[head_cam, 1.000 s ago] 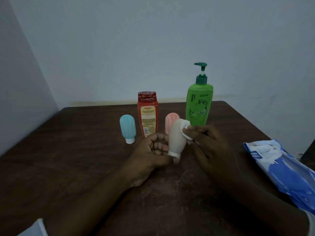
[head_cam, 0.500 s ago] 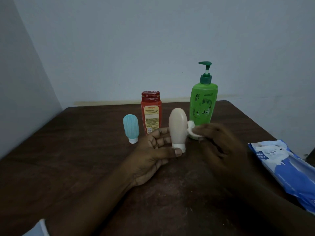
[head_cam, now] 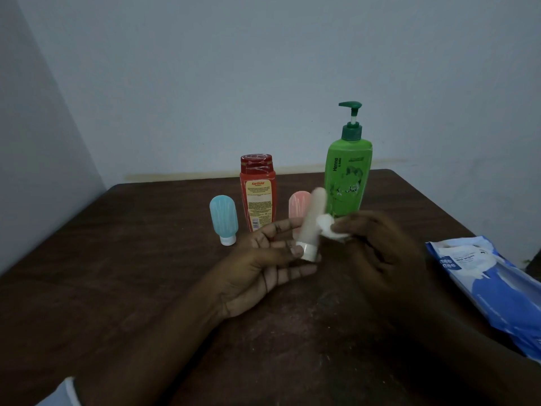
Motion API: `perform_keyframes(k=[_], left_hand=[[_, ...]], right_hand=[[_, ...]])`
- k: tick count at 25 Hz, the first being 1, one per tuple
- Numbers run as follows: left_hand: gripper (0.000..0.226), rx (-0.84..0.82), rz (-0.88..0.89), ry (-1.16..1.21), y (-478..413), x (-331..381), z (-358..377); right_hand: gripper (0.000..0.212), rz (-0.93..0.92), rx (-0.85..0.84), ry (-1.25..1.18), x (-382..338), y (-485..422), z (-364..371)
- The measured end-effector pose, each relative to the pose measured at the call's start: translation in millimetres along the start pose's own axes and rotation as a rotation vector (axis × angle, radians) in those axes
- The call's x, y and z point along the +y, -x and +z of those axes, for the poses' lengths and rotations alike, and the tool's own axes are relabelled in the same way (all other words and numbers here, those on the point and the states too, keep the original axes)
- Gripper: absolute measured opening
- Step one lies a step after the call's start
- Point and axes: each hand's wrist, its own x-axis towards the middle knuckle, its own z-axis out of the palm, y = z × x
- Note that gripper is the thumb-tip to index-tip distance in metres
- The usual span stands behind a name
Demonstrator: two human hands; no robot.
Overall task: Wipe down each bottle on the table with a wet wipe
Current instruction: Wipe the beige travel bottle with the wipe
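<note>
My left hand (head_cam: 263, 268) holds a small cream squeeze bottle (head_cam: 311, 221) by its white cap end, cap down, tilted slightly right and seen edge-on. My right hand (head_cam: 383, 247) pinches a crumpled white wet wipe (head_cam: 332, 230) against the bottle's right side. Behind stand a pale blue squeeze bottle (head_cam: 224, 218), a red shampoo bottle (head_cam: 258, 191), a pink squeeze bottle (head_cam: 298, 209) partly hidden by the cream one, and a tall green pump bottle (head_cam: 348, 171).
The dark wooden table (head_cam: 117, 273) meets a pale wall at the back and left. A blue and white wet wipes pack (head_cam: 491, 285) lies at the right edge, partly out of frame.
The cream bottle has turned in my left hand from broadside to edge-on, uncovering the pink bottle. The wipe stays on its right side.
</note>
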Motion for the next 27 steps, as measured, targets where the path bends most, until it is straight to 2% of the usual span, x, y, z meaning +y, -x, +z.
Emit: perform_keyframes(k=[3,5,8,10,12,14,16,19,22,24,27], left_hand=[[0.047,-0.029,-0.113,0.01,0,1,-2],[0.038,0.066,-0.147,-0.042,0,3,-5],[0.026,0.202,-0.17,-0.265,2,11,-13],[0.026,0.249,-0.156,-0.482,2,13,-19],[0.026,0.28,-0.117,-0.669,0,10,-22],[0.035,0.267,-0.066,-0.78,-2,6,-24],[0.036,0.239,-0.041,-0.809,-3,5,-25],[0.027,0.171,-0.098,-0.731,-4,12,-31],[0.025,0.078,-0.145,-0.632,-3,17,-40],[0.027,0.04,-0.12,-0.622,-3,17,-44],[0.028,0.048,-0.064,-0.618,-5,13,-48]], right_hand=[[0.023,-0.025,0.086,0.039,3,-1,2],[0.024,-0.057,0.135,0.079,3,-2,-1],[0.024,-0.065,0.17,0.107,2,-5,-5],[0.023,-0.065,0.064,0.064,3,-4,-5],[0.023,-0.081,-0.113,0.069,5,-1,-1],[0.027,-0.106,-0.289,0.096,7,1,2],[0.029,-0.117,-0.46,0.077,9,0,4],[0.027,-0.116,-0.674,0.024,9,-1,2],[0.027,-0.059,-0.666,-0.024,8,-3,1],[0.032,-0.037,-0.646,0.0,8,-4,4],[0.033,-0.063,-0.72,0.079,11,-4,3]])
